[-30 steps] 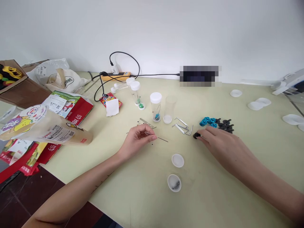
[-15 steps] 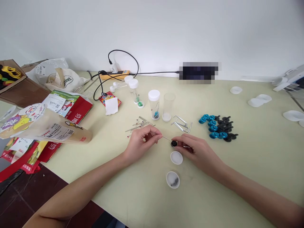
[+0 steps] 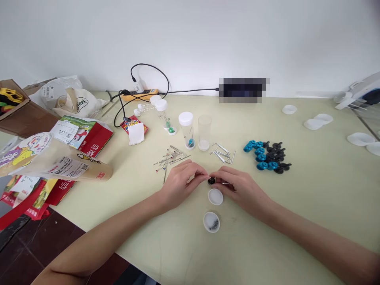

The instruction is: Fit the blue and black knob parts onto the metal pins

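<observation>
Both hands have closed toward each other since the earlier frame. Right hand (image 3: 237,189) pinches a black wheel (image 3: 211,181); left hand (image 3: 181,183) pinches a thin pin, mostly hidden. They meet fingertip to fingertip above the white cap (image 3: 215,196) on the bench (image 3: 311,206), the pin's axis apparently left-right.

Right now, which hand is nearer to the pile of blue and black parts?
Right. The right hand lies just below and left of the blue and black parts; the left hand is farther left, past the small black piece.
</observation>
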A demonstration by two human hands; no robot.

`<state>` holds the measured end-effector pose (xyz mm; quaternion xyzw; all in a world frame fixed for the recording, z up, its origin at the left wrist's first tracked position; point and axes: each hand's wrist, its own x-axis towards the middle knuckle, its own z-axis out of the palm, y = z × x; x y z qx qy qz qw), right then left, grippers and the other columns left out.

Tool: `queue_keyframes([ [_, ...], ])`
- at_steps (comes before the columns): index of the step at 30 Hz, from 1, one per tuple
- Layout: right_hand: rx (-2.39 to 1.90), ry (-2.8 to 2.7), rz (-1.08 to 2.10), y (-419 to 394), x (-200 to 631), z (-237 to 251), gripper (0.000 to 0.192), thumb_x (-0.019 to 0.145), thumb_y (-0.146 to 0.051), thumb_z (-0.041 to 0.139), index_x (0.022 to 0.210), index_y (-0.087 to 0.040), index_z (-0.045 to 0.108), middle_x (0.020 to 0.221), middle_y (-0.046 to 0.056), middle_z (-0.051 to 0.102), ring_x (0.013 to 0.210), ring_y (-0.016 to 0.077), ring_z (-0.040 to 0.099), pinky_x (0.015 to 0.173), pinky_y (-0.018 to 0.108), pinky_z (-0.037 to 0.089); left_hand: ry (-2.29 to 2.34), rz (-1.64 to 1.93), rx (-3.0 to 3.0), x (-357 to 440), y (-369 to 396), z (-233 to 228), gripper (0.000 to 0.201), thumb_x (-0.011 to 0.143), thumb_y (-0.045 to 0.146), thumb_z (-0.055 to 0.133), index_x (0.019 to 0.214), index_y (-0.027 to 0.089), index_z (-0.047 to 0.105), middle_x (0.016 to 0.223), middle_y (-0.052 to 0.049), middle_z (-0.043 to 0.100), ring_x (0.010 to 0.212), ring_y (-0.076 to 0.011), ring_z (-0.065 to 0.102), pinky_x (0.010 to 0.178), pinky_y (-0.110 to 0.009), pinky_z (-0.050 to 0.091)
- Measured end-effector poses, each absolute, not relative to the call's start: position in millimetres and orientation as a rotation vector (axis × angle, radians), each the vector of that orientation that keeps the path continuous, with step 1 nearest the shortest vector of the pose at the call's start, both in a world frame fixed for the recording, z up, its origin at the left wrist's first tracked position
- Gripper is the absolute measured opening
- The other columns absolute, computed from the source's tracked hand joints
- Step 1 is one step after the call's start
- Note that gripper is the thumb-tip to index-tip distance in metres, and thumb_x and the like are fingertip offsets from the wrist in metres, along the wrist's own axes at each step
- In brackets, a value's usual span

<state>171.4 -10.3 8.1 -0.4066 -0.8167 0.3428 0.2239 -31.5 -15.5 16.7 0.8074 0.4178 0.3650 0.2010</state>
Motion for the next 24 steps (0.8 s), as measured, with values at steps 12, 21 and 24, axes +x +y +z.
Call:
queue_keyframes([
  [12,-1.116,-2.274,0.903,-10.1,171.1,7.0,0.021,0.090,-0.022,0.044,0.098,-0.023,0.063,0.083,0.003,0.060,0.064,0.0121,0.052,0.055,0.025,0.040,1.139,0.905,2.588,-32.1,-16.6,13.3,0.010,0.089,0.020,0.045,0.084,0.018,0.053,0.071,-0.001,0.060,0.065,-0.0125,0.042,0.057,-0.025,0.035],
  [21,-1.072,-2.291,0.907,-9.9,170.3,7.4,0.018,0.091,-0.020,0.044,0.093,-0.022,0.062,0.082,0.003,0.057,0.066,0.0121,0.051,0.057,0.024,0.040,1.167,0.927,2.445,-27.2,-15.9,10.8,0.009,0.089,0.020,0.045,0.084,0.019,0.053,0.075,-0.001,0.061,0.069,-0.0123,0.044,0.061,-0.024,0.038],
  [24,-1.052,-2.320,0.865,-10.0,169.9,6.1,0.020,0.092,-0.022,0.042,0.092,-0.021,0.062,0.081,0.004,0.056,0.067,0.0130,0.051,0.057,0.025,0.040,1.154,0.909,2.469,-24.9,-16.6,9.2,0.013,0.090,0.020,0.043,0.081,0.018,0.053,0.072,-0.001,0.060,0.068,-0.0129,0.043,0.059,-0.025,0.038],
])
